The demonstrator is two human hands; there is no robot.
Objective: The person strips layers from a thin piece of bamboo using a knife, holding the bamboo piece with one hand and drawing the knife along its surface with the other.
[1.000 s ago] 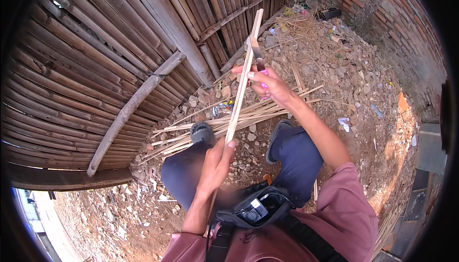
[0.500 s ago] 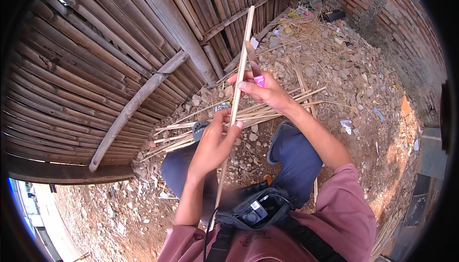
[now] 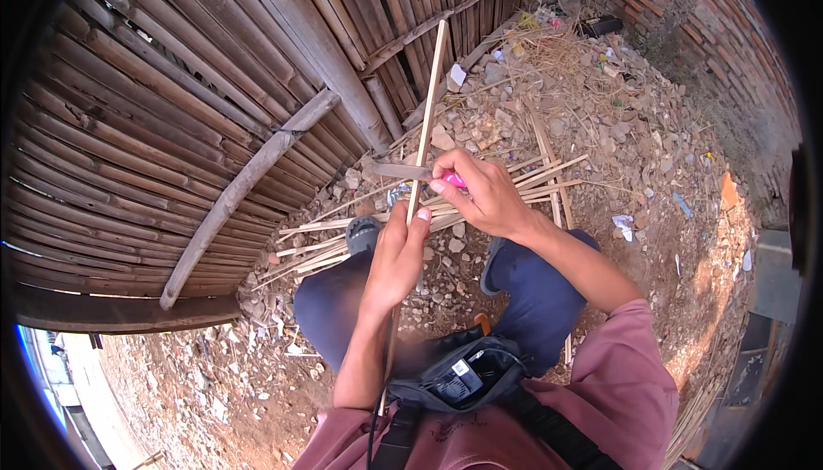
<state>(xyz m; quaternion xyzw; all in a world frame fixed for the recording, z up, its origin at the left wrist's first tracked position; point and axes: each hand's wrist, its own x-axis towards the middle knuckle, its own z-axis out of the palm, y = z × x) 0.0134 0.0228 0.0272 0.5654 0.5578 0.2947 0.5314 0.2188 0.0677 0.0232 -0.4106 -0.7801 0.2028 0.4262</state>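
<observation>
At the bottom of the frame, nearest the camera, a dark waist pouch (image 3: 459, 376) hangs in front of a pink shirt, with both forearms rising from it toward the centre. The left hand (image 3: 396, 256) sits lower and closer to the body, its fingers wrapped shut around a long bamboo strip (image 3: 426, 119). The strip's long axis runs from the lap at lower centre, up through that fist, and slightly rightward to the upper middle of the frame, so most of its free length lies above and beyond the left hand. Just above, the right hand (image 3: 484, 191) is clenched on the pink handle of a knife (image 3: 403, 171); the grey blade points left and meets the strip crosswise, right above the left thumb. The right hand is therefore the one farther up the strip, the left the nearer anchor. Beyond the hands, a pile of split bamboo slats (image 3: 523, 180) lies on rubble-strewn ground (image 3: 617, 127) past the knees. A wall of bamboo poles (image 3: 171, 101) fills the upper left, and a brick wall (image 3: 729, 33) curves along the upper right.
</observation>
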